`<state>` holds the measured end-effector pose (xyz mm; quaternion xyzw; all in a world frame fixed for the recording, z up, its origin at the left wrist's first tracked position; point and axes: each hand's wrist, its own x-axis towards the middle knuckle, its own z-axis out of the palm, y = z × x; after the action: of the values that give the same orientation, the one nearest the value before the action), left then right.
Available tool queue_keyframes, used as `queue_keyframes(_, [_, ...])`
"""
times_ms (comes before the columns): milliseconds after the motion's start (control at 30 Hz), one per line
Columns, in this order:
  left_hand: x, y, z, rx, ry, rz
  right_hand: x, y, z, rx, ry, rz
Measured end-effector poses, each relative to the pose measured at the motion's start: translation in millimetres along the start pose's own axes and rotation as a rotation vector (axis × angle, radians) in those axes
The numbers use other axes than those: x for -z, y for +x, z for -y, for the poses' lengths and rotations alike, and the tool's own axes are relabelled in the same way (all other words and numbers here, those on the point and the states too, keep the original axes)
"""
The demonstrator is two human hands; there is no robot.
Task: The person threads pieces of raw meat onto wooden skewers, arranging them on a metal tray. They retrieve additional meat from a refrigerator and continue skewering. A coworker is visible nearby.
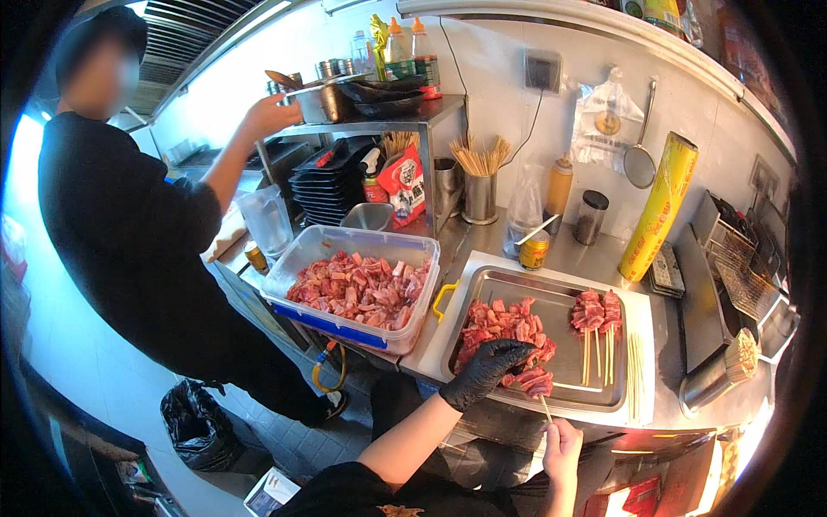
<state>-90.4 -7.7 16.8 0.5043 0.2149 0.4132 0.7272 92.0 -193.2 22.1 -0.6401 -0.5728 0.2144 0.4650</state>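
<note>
My left hand (494,368), in a black glove, is closed around pieces of raw meat at the near side of a steel tray (543,402). Bare and below it, my right hand (561,446) grips the lower end of a wooden skewer (546,408), whose upper part carries chunks of meat (537,382). A pile of cut raw meat (501,323) lies in the left half of the tray. At the tray's right, finished-looking meat skewers (589,311) lie side by side, sticks towards me. Bare skewers (636,378) rest on the white board (646,310) beside the tray.
A plastic tub (413,339) of meat stands left of the tray. Behind are a yellow can (534,251), a sauce bottle (559,184) and a yellow film roll box (659,207). A skewer holder (707,388) leans at right. Another person (129,213) stands at left, reaching towards a pot (323,103).
</note>
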Motion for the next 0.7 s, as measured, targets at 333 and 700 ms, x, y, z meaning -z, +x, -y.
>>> queue_keyframes(333, [9, 7, 14, -0.012, -0.036, 0.042, -8, 4, 2, -0.034, 0.035, -0.039])
queue_keyframes(700, [9, 6, 15, -0.081, -0.001, 0.029, -18, 5, 4, -0.052, 0.111, -0.058])
